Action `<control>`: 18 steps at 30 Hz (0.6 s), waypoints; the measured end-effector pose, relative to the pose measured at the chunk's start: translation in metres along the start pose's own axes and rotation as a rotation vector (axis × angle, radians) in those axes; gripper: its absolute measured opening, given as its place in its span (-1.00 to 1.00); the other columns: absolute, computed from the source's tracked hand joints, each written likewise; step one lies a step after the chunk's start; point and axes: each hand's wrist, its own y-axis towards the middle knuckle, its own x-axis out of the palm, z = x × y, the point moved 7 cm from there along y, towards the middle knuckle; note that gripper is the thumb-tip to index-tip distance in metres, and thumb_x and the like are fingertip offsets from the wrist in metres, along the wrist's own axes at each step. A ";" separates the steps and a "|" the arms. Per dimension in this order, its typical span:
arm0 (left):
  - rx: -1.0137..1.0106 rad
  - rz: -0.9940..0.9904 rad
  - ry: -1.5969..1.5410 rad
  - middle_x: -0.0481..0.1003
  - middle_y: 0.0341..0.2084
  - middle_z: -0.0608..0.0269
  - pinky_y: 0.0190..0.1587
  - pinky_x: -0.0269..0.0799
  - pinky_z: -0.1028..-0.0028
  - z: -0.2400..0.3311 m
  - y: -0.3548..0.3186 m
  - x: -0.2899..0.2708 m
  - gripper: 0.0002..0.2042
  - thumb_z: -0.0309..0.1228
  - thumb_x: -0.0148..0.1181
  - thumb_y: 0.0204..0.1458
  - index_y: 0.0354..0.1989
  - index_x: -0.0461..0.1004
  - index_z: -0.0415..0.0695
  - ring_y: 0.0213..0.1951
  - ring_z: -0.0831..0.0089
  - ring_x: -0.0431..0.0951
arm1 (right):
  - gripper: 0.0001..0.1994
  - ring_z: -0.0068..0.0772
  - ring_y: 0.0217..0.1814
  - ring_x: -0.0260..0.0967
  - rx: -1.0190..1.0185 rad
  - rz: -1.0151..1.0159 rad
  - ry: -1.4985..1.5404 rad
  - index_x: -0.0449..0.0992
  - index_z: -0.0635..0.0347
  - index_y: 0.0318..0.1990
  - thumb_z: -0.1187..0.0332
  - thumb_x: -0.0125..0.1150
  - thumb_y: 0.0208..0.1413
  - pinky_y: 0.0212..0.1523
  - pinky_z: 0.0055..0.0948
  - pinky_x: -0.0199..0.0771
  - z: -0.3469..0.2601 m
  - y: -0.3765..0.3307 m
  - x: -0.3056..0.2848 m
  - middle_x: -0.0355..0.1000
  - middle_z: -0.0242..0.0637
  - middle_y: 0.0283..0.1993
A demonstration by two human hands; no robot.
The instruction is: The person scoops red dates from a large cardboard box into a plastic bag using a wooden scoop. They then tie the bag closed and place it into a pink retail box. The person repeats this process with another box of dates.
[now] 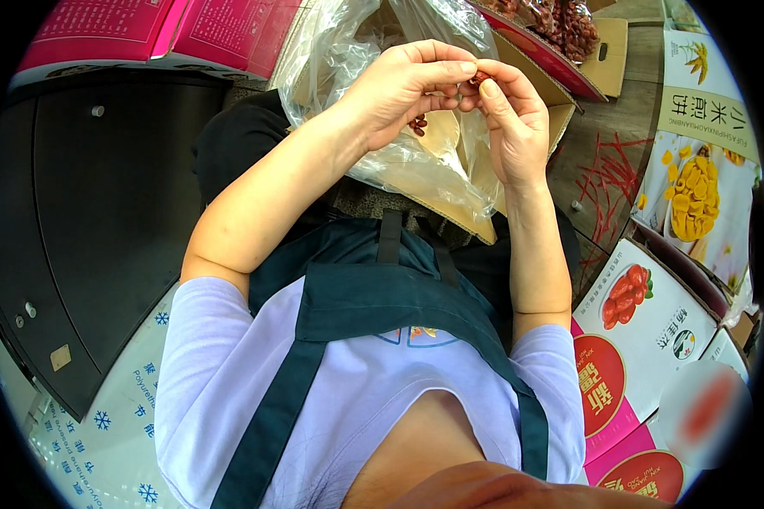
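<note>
Sitting over a cardboard box [530, 72] lined with a clear plastic bag [416, 174], the person works with both hands raised above it. Left hand [399, 89] and right hand [514, 127] meet, their fingers pinching one small red dried fruit [480, 78] between the tips. A few more red fruits [418, 125] lie in the bag below, so the work looks barely begun; a heaped tray of fruits [560, 21] waits beyond.
</note>
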 end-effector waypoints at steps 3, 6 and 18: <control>0.019 0.037 0.068 0.51 -0.28 0.28 -0.09 0.46 0.56 0.005 -0.004 -0.001 -0.77 -0.36 0.18 0.14 -0.09 0.49 -0.18 -0.24 0.58 0.52 | -0.78 -0.54 -0.24 0.43 0.009 -0.031 0.006 0.47 0.32 -0.03 0.47 0.12 0.20 -0.13 -0.57 0.46 0.000 0.001 0.002 0.50 -0.25 -0.18; 0.130 0.141 0.235 0.50 -0.25 0.28 -0.09 0.45 0.56 0.025 -0.016 -0.013 -0.73 -0.34 0.18 0.14 -0.04 0.48 -0.18 -0.22 0.61 0.49 | -0.78 -0.53 -0.24 0.43 0.026 -0.050 -0.016 0.48 0.32 -0.03 0.46 0.13 0.20 -0.14 -0.57 0.46 0.000 0.001 0.004 0.50 -0.26 -0.19; -0.357 1.240 2.165 0.52 -0.19 0.32 -0.19 0.48 0.28 0.133 -0.278 -0.211 -0.80 -0.22 0.11 0.14 -0.24 0.62 0.01 -0.24 0.26 0.56 | -0.75 -0.40 -0.32 0.50 0.057 0.008 -1.039 0.56 0.21 -0.13 0.25 0.19 0.14 -0.24 -0.45 0.46 0.029 0.017 -0.027 0.56 -0.25 -0.35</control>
